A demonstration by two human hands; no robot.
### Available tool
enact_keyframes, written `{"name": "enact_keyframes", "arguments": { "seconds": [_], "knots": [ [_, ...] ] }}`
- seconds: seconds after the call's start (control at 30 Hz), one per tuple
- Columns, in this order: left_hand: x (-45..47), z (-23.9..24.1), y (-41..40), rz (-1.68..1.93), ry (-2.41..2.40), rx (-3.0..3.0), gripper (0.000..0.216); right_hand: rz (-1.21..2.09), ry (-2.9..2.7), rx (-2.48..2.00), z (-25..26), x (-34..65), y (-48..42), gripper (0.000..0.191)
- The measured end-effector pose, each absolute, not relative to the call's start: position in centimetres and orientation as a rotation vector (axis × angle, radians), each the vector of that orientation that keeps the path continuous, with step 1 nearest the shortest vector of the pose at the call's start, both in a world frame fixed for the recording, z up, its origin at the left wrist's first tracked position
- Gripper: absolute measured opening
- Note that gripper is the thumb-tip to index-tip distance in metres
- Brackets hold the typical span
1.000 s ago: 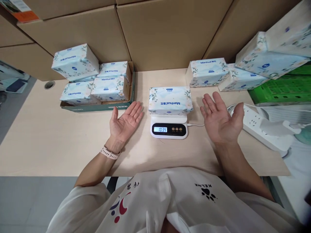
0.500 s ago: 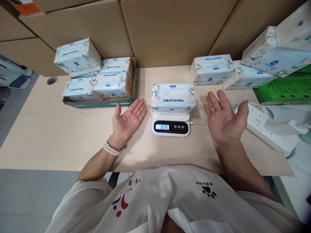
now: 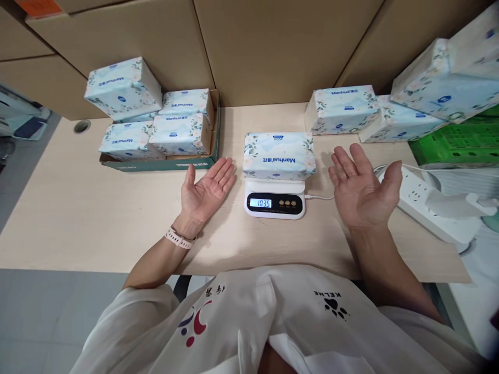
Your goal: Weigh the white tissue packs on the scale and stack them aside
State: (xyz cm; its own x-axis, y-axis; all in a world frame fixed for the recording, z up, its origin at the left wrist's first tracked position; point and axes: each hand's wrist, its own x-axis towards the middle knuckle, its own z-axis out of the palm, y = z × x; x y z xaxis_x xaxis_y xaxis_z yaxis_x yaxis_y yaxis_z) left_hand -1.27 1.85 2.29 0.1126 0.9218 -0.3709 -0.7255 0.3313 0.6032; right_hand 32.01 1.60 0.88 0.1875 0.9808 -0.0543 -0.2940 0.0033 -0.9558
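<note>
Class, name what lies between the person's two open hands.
In the head view, a white scale sits between the left hand and right hand, with a tissue pack resting on it.

Covered, cropped, or too fine to read

The tissue pack (image 3: 279, 155) covers the weighing plate of the scale (image 3: 275, 202), and the pack's small print is illegible. The right hand (image 3: 360, 189) hides the near end of the power strip (image 3: 429, 208). At the counter's far right corner, stacked packs (image 3: 436, 93) partly cover a green crate (image 3: 456, 143); both run off the right edge.
</note>
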Motion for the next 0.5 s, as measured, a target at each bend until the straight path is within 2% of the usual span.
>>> {"name": "enact_keyframes", "arguments": {
  "seconds": [0.5],
  "knots": [
    [-1.00, 2.33, 1.82, 1.223, 0.826, 0.321, 0.082, 1.196, -0.923, -1.107, 0.25, 32.43, 1.74, 0.076]
  ]
}}
